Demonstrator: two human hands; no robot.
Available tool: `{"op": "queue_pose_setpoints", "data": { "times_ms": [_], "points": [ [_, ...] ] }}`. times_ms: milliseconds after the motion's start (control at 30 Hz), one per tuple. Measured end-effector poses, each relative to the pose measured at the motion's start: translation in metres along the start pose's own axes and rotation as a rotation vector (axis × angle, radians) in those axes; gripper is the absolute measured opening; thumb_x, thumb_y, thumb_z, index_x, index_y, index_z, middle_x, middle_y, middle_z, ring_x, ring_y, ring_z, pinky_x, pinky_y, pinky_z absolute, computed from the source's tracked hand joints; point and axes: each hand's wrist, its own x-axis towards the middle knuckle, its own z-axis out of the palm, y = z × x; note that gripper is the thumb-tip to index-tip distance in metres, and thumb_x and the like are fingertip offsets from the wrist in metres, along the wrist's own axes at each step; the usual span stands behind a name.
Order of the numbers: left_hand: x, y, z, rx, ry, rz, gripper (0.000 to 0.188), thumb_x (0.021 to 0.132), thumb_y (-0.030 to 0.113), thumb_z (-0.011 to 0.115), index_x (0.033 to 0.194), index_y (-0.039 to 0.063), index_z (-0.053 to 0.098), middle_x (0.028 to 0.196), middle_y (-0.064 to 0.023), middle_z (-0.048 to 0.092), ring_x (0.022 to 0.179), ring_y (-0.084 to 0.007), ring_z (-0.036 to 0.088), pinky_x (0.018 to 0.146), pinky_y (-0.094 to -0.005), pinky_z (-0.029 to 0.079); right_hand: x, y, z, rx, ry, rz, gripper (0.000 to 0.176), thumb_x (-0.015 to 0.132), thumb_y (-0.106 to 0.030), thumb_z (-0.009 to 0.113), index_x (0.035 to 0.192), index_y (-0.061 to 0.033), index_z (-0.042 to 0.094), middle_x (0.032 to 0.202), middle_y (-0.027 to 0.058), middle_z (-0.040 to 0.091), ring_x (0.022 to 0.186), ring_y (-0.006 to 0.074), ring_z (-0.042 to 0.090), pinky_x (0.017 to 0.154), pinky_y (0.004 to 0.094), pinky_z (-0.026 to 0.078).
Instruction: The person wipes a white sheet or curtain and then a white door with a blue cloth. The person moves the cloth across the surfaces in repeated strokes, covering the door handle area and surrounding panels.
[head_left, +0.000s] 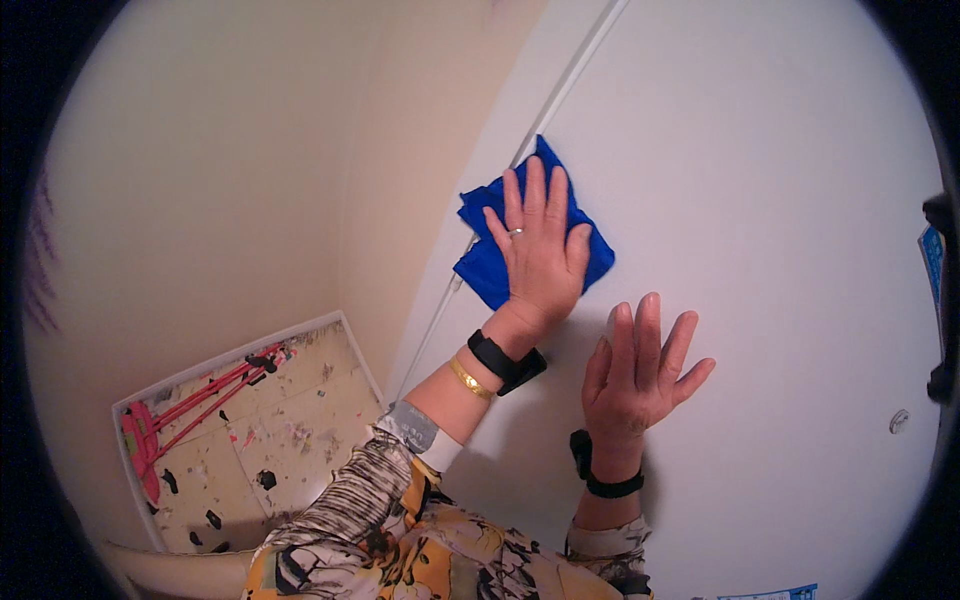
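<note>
A blue cloth (484, 266) lies spread against a white door (750, 187), across the gap along its left edge. My left hand (544, 251) presses flat on the cloth, fingers apart, with a ring on one finger; a black band and a gold bracelet are round that wrist. Lower and to the right, my right hand (634, 375) is at the bare white surface with its fingers spread and nothing in it. Whether its palm touches the surface cannot be told. A black band circles the right wrist too.
Beige wall (225, 187) stands to the left. At the lower left, a white-edged floor area (285, 450) holds pink-handled tools (217, 394) and scattered dark scraps. A small round metal fitting (899, 421) is on the door at right, and blue printed items show at the right and bottom edges.
</note>
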Motion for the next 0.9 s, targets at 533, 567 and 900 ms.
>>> {"op": "queue_pose_setpoints", "data": {
  "times_ms": [533,567,900],
  "points": [
    [-0.075,-0.104,0.017,0.062,-0.025,0.091,0.057,0.096,0.026,0.049,0.149,0.008,0.042,0.161,-0.0191,0.028,0.150,-0.0433,0.017,0.114,-0.0687,0.003,-0.011,0.010,0.035,-0.057,0.050,0.023,0.032,0.085,-0.015,0.063,0.115,-0.0215,0.073,0.139,0.0037,0.062,0.141,0.0382,0.042,0.120,0.0611,0.004],
    [-0.084,-0.116,0.019,0.072,-0.020,0.119,0.056,0.096,0.027,0.049,0.148,0.008,0.043,0.161,-0.0192,0.028,0.150,-0.0435,0.017,0.114,-0.0685,0.004,-0.014,0.010,0.038,-0.055,0.054,0.023,0.031,0.085,-0.015,0.064,0.114,-0.0213,0.073,0.138,0.0039,0.062,0.141,0.0380,0.042,0.120,0.0609,0.004],
    [-0.141,-0.195,0.037,0.102,0.008,-0.089,0.060,0.104,0.037,0.037,0.155,0.008,0.027,0.164,-0.0200,0.018,0.151,-0.0416,0.013,0.119,-0.0586,0.005,0.013,0.014,0.063,0.008,0.041,0.020,0.029,0.086,-0.013,0.062,0.110,-0.0167,0.077,0.136,0.0099,0.063,0.141,0.0371,0.042,0.122,0.0525,0.001]
  ]
}}
